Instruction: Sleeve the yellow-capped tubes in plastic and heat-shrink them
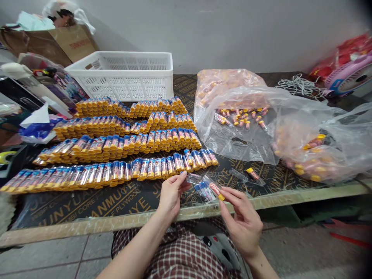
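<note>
Between thumb and fingers, my right hand [240, 215] holds a small clear tube [215, 188] with a yellow end and a red and white label. To its left, my left hand [173, 193] pinches a small blue piece [182, 173] at its fingertips. Clear sleeves with blue print [205, 192] lie on the board between the hands. Stacked rows of tubes with blue tops and yellow bottoms [110, 170] fill the left of the board. Right of the hands lies one yellow-ended tube [252, 174] beside clear wrap.
A white plastic crate [128, 85] stands behind the rows. Large clear bags [232, 83] of yellow-ended tubes spread over the right side, one open with loose tubes at its mouth. Farther right are white cord [300, 85] and a pink fan [348, 75]. The board's front edge [95, 224] runs below the hands.
</note>
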Demonstrator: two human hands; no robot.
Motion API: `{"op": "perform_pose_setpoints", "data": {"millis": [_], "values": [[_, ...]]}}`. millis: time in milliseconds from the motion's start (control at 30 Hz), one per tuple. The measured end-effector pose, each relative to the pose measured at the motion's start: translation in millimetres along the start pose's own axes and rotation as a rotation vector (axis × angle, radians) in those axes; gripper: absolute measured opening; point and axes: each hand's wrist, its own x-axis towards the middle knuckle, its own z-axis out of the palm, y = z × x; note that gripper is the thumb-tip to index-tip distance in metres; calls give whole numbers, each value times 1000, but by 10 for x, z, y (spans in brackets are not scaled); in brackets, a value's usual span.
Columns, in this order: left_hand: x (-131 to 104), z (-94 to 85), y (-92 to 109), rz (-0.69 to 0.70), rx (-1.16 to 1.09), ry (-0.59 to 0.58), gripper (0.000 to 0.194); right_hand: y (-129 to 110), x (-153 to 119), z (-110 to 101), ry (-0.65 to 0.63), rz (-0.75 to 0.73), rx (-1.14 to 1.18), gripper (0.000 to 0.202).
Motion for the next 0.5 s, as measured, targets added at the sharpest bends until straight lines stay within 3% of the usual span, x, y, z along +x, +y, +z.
{"op": "perform_pose_setpoints", "data": {"millis": [133, 200, 333, 500], "values": [[-11, -7, -21, 74, 23, 2, 33, -22, -5, 33, -155, -61, 4, 39], [-35, 0, -19, 86, 31, -51, 29, -17, -3, 47, -209, -29, 37, 39], [-90, 26, 8, 51, 35, -215, 27, 24, 17, 57, -256, 87, 129, 36], [-110, 51, 31, 39, 43, -204, 26, 54, 24, 56, -261, 86, 197, 32]]}}
